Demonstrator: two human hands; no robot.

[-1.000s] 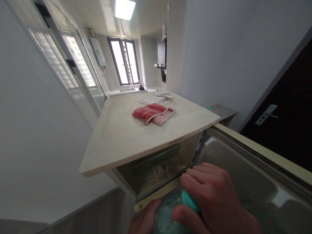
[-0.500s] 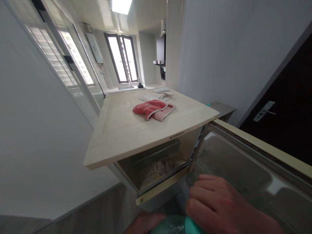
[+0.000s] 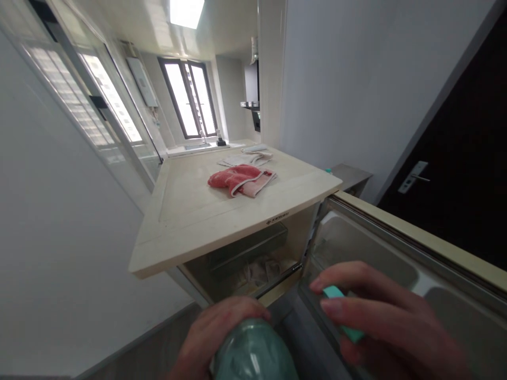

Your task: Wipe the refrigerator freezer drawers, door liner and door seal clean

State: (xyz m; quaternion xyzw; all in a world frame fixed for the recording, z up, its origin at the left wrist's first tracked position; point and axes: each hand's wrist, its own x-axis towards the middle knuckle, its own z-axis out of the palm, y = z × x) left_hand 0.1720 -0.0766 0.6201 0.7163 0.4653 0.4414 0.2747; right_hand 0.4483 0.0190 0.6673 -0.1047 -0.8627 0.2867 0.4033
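Two hands low in frame: left hand [image 3: 216, 332] wraps a round pale-green container [image 3: 253, 352] at bottom centre, uncapped (contents unseen); right hand [image 3: 390, 327], fingers half curled, pinches a flat teal lid [image 3: 333, 292] at lower right.

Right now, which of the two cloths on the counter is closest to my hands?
The crumpled red-and-pink towel on the cream countertop: it lies nearer the front edge, while the folded white cloth sits farther back, beyond it.
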